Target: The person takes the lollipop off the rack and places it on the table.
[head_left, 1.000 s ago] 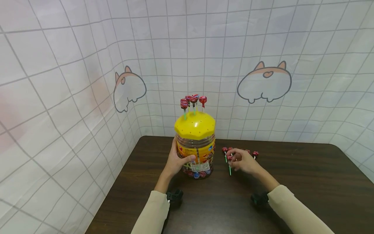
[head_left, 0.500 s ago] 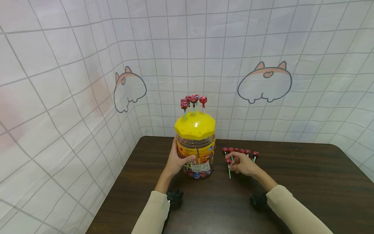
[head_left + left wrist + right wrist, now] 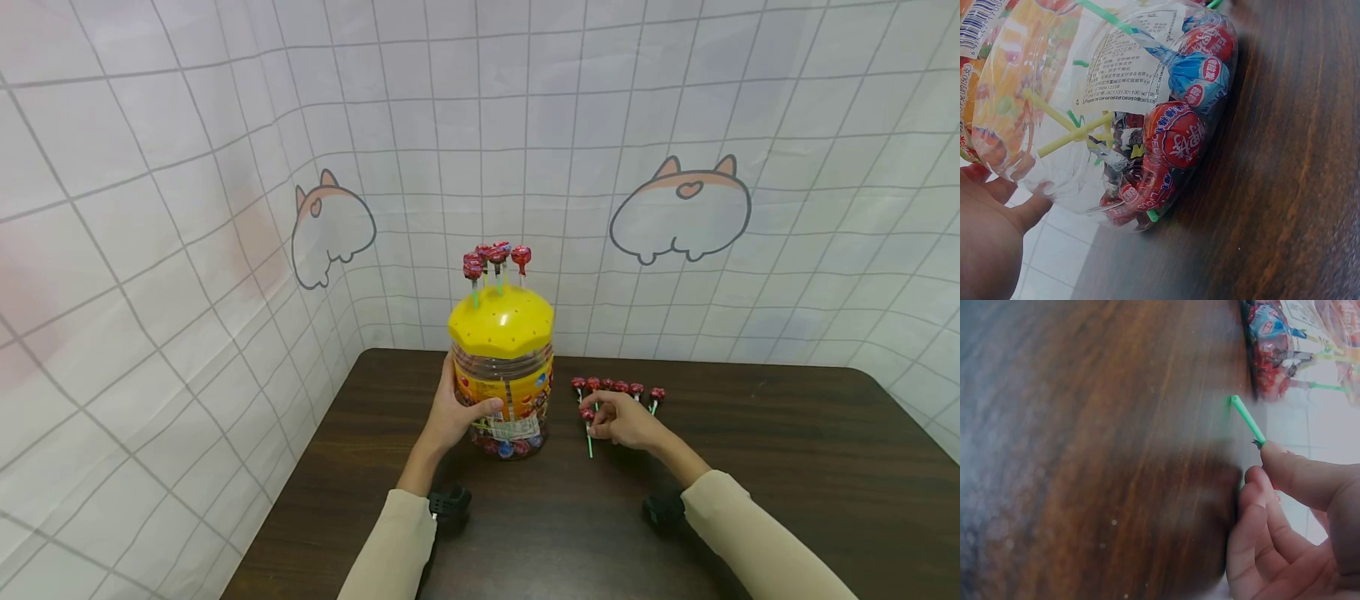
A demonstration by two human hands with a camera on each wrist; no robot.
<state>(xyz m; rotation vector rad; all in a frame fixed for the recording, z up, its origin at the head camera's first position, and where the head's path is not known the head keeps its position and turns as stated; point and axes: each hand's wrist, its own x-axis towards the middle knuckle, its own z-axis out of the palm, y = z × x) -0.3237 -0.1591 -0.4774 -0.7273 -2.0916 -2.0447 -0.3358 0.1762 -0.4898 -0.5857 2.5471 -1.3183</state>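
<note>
A clear plastic lollipop jar (image 3: 527, 400) with a yellow lid (image 3: 501, 323) stands on the table. Several red-wrapped lollipops (image 3: 472, 267) stick upright out of the lid. My left hand (image 3: 452, 415) grips the jar's left side, thumb across the front label; its other fingers are mostly hidden behind. To the right of the jar, my right hand (image 3: 626, 419) pinches a red lollipop (image 3: 587, 414) between thumb and fingers. The green stick (image 3: 1249, 419) of that lollipop points toward me, its free end close over the tabletop in the right wrist view. Wrapped lollipops (image 3: 1175, 134) fill the jar's bottom.
Beyond my right hand, several red lollipops (image 3: 607, 384) lie in a row on the dark wooden table (image 3: 787, 467). A white gridded cloth (image 3: 540, 125) with cartoon drawings hangs behind the table and along the left.
My right hand has drawn the lollipop slightly toward me, exposing more of the row behind it. Over the last half second it stays nearly still. My left hand and the jar have not moved.
</note>
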